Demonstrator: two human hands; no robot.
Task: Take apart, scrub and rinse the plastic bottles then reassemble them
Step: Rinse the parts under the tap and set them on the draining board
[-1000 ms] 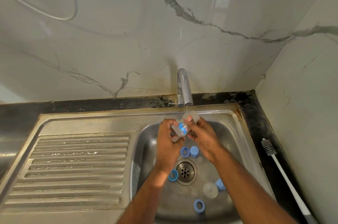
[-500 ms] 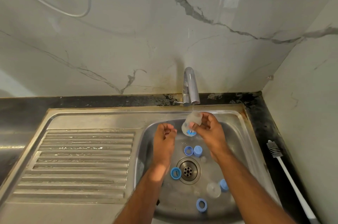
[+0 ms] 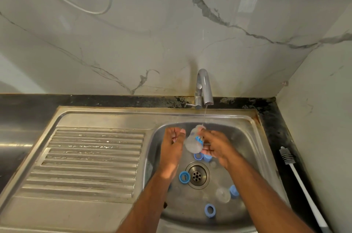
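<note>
You are holding a small clear plastic bottle (image 3: 193, 142) with a blue marking under the thin stream from the tap (image 3: 204, 88), above the back of the sink (image 3: 238, 128) basin. Your right hand (image 3: 215, 145) is gripping it, fingers curled round its right side, its upper end meeting the water. Your left hand (image 3: 174, 143) is hovering just beside the bottle on its left, fingers relaxed and holding nothing.

To rinse well, you are best turning the bottle so its mouth is catching the stream, then tipping it out over the basin; which end is open cannot be told here. A firm hold seems wise, since wet plastic is likely slippery.

Below your hands, blue rings and caps are lying round the drain (image 3: 197, 175): one ring (image 3: 183, 176) at its left, a pair (image 3: 202, 156) behind it, another ring (image 3: 210, 210) near the front edge. A bottle brush (image 3: 297, 175) is lying on the dark counter along the sink's right edge.
</note>
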